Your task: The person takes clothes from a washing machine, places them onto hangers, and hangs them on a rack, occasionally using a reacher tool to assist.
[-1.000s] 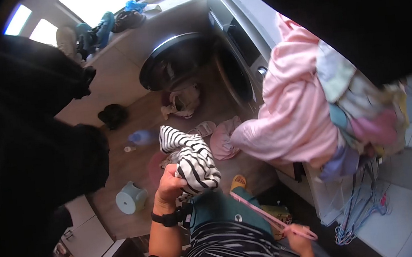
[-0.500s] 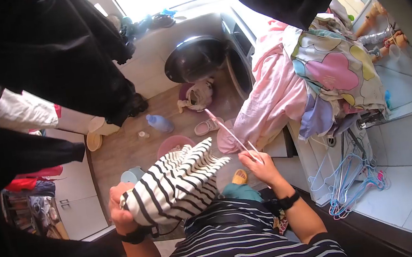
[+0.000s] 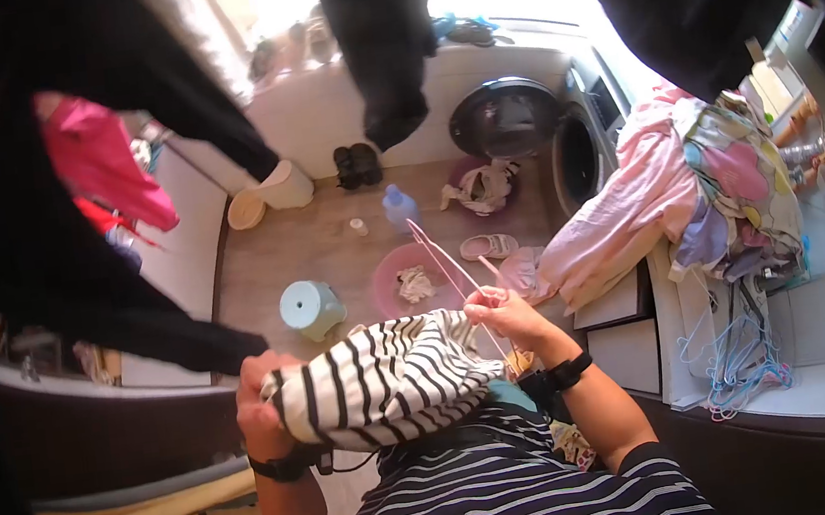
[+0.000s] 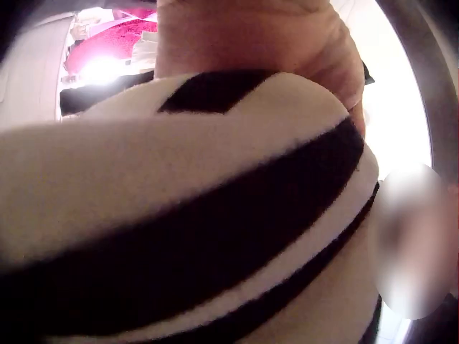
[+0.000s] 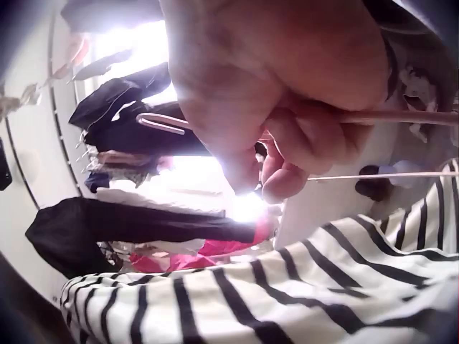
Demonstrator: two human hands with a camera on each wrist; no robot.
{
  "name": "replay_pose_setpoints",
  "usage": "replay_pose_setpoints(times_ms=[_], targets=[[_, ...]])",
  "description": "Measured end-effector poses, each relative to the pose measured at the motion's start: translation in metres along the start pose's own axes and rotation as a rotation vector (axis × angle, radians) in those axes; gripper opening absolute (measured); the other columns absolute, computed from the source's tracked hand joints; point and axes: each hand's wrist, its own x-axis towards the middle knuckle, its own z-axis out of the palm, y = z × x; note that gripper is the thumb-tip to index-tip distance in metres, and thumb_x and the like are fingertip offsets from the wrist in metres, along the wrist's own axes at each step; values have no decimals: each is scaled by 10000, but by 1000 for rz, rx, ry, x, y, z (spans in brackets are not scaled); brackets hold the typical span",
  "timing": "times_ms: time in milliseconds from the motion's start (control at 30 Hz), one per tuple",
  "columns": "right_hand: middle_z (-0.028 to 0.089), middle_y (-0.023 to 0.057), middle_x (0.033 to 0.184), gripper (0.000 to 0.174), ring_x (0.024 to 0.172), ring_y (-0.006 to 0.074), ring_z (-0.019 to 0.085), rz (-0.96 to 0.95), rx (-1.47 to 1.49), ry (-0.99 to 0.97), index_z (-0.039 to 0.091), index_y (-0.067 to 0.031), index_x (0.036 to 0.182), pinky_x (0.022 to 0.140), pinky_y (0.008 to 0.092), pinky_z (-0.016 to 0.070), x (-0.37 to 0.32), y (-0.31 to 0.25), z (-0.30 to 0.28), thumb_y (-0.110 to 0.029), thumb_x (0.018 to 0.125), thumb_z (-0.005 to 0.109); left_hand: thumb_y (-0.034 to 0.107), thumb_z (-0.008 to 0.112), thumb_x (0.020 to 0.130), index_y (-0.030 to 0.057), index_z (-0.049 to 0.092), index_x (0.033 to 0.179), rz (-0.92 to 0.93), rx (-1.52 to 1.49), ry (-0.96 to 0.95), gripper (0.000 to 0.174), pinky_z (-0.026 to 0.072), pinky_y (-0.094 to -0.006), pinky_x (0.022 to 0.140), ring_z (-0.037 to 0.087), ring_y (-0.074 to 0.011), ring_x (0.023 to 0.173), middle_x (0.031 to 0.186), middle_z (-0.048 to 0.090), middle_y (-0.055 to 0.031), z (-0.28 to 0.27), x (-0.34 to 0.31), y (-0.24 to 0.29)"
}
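Observation:
A black-and-white striped garment (image 3: pixel 385 376) stretches across the person's front in the head view. The left hand (image 3: pixel 265 404) grips its left end. Pinched in the right hand (image 3: pixel 507 316) is a thin pink hanger (image 3: pixel 443 257), held at the garment's right end with its long part pointing up and left. The left wrist view is mostly filled by the striped cloth (image 4: pixel 215 215), with the left hand (image 4: pixel 251 43) behind it. In the right wrist view the fingers of the right hand (image 5: pixel 272 93) curl round the pink hanger (image 5: pixel 401 117), above the striped cloth (image 5: pixel 237 301).
Dark clothes (image 3: pixel 381 50) hang overhead. On the floor stand a pale blue stool (image 3: pixel 311 308), a pink basin (image 3: pixel 390 280) and a blue bottle (image 3: pixel 399 205). A washing machine (image 3: pixel 607 96) has its door open. Pink laundry (image 3: pixel 627 195) is piled at right, above blue hangers (image 3: pixel 746 373).
The right hand has risen from the person's side with the hanger and is now by the garment's right end. The garment has gone from bunched to spread out. The view has turned.

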Motion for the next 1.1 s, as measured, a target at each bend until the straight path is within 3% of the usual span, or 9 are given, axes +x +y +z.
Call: replay_pose_setpoints(times_ms=[200, 300, 400, 500, 600, 700, 833, 1000, 1100], targets=[[545, -29, 720, 294, 678, 68, 504, -92, -274, -69, 617, -16, 861, 604, 225, 394, -8, -16, 83, -292, 945, 561, 340, 638, 844, -44, 635, 993, -293, 161, 31, 412, 487, -239, 598, 614, -105, 721, 878, 659, -54, -59, -38, 31], [514, -29, 632, 304, 627, 70, 484, -106, -361, -41, 617, -24, 818, 564, 245, 392, -30, -13, 121, -291, 950, 554, 213, 582, 923, -18, 634, 1008, -341, 43, 259, 252, 524, -239, 640, 633, -95, 734, 865, 661, -39, -68, -57, 39], [532, 80, 582, 255, 501, 187, 526, -600, -663, 13, 607, -30, 710, 491, 300, 403, -57, -36, 149, -178, 911, 557, 186, 562, 949, 9, 630, 1008, -360, -10, 383, 199, 518, -225, 642, 634, -82, 730, 856, 660, -26, -85, -77, 53], [530, 100, 574, 164, 483, 210, 534, -793, -553, 14, 590, -34, 645, 466, 329, 396, -64, -34, 162, -57, 804, 555, 199, 553, 955, 31, 622, 1015, -311, -25, 485, 191, 518, -218, 636, 645, -82, 741, 862, 659, -22, -110, -102, 58], [523, 89, 571, 161, 483, 222, 532, -780, -508, -31, 600, -20, 665, 468, 328, 401, -65, -58, 199, -75, 812, 567, 213, 527, 969, 30, 593, 1072, -256, -91, 477, 220, 526, -246, 688, 663, -121, 799, 929, 674, -44, -112, -118, 71], [564, 98, 656, 65, 532, 234, 549, -919, -521, -148, 635, -15, 843, 484, 325, 419, -43, -73, 245, -53, 791, 637, 216, 490, 985, 74, 540, 1107, -291, -139, 475, 194, 535, -253, 696, 682, -135, 858, 974, 676, -49, -103, -122, 80], [468, 26, 637, 199, 536, 103, 431, -771, -530, -169, 627, -26, 925, 480, 258, 340, -27, -90, 304, -47, 745, 709, 224, 492, 989, 101, 526, 1145, -215, -163, 487, 202, 533, -284, 766, 676, -130, 895, 1018, 663, -42, -92, -121, 90], [494, -3, 658, 106, 559, 50, 423, -779, -427, -222, 608, -13, 888, 492, 219, 326, -1, -119, 291, -10, 791, 651, 233, 519, 981, 61, 607, 1014, -109, 77, 477, 196, 507, -261, 813, 660, -121, 895, 893, 677, -27, -128, -137, 93], [561, -2, 728, 50, 634, 52, 475, -800, -629, -306, 619, 16, 872, 559, 191, 367, 9, -151, 274, 19, 826, 602, 233, 533, 975, 31, 637, 946, -125, 199, 458, 229, 483, -245, 810, 621, -105, 796, 804, 676, -27, -148, -144, 75]])
